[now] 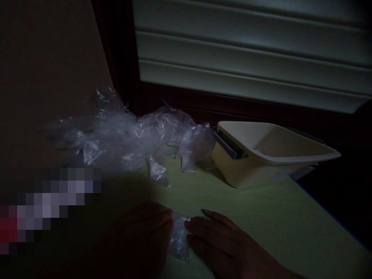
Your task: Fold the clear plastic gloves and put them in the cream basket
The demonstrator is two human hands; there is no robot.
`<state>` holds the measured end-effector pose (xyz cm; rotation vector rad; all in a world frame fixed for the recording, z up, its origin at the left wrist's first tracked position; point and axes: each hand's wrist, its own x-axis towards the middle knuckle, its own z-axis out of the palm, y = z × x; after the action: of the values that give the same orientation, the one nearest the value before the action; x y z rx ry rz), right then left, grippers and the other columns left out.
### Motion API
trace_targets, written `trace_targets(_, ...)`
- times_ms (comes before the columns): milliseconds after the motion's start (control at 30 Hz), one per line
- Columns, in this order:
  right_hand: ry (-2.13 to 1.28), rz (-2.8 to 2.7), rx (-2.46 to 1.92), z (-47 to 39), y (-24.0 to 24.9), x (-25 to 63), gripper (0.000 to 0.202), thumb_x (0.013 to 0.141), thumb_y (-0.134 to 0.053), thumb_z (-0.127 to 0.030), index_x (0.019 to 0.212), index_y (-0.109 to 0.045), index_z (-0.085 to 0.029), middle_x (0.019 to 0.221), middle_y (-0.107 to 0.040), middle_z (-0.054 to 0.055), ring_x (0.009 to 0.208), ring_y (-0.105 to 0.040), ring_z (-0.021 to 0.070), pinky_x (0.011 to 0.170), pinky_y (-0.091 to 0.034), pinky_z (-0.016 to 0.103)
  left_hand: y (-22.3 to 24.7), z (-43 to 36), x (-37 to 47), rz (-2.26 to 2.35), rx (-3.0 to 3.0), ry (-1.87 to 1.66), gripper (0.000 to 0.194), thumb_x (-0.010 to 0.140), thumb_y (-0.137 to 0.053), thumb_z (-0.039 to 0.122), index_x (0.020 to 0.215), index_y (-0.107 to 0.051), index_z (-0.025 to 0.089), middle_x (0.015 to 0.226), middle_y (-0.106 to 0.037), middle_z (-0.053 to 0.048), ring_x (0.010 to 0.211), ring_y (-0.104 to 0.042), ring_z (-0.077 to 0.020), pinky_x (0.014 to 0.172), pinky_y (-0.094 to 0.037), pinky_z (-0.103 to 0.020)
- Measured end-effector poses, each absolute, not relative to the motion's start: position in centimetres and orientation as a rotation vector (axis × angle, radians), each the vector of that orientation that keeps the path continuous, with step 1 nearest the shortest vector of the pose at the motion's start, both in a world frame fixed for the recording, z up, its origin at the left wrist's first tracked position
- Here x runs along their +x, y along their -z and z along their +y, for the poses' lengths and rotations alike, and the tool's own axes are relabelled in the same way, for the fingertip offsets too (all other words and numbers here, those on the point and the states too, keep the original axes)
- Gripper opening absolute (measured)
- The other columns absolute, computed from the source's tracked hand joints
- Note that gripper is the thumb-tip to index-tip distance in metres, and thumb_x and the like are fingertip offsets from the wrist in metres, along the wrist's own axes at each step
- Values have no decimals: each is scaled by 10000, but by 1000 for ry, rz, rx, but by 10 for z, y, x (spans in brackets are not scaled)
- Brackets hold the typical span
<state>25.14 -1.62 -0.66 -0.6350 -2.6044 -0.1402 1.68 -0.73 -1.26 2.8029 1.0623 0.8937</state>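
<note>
A small piece of clear, crinkled plastic film (179, 239), perhaps a folded bag, lies on the pale green table between my two hands. At its left edge, my left hand (142, 236) is in deep shadow, with its fingers pressed together and closed against the film. My right hand (222, 242) lies low over the right edge, fingers stretched out and fingertips touching the plastic. Behind them spreads a loose heap of clear plastic bags (116, 135), with one thin corner (158, 172) reaching forward on the table.
A cream plastic bin (235, 172) with a dark grey handle stands at the back right, near the blue-edged side of the green table (273, 217). Pale slatted panels (232, 50) in a dark frame rise behind. A blurred-out patch (49, 205) covers something at left.
</note>
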Motion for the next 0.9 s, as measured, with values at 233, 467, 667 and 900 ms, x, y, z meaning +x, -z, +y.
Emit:
trace_targets(233,80,-2656,-666,-14,8,256,308,984,-371,-127,1164,-620,-112,1202,-669,102,1165,-587,175,1063,-416,389,8,11,7,777,3066,-699,308,887,-378,-3,1023,-581,185,1079,-698,-36,1016,-610,-169,910,-446,-287)
trace_targets(467,-56,-2696,-691,-14,2,255,310,951,-414,-107,1203,-594,-98,1228,-648,136,1177,-575,193,1085,-377,420,-14,-2,6,826,2944,-580,412,717,-399,1,1051,-575,166,1139,-632,-70,999,-562,-214,918,-444,-345)
trace_targets(667,-318,-2594,-746,-14,-10,254,358,904,-439,-102,1239,-560,-136,1192,-661,144,1117,-604,218,1038,-415,456,5,8,6,899,2939,-614,420,757,-390,-23,1071,-592,171,982,-639,-57,855,-573,-196,797,-480,-314)
trace_targets(900,-494,-2348,-869,-16,-12,253,370,883,-401,-80,1203,-565,-164,1120,-659,135,1014,-612,209,857,-518,373,6,17,6,904,2987,-650,308,903,-359,26,906,-622,185,885,-668,-22,795,-603,-167,730,-469,-282)
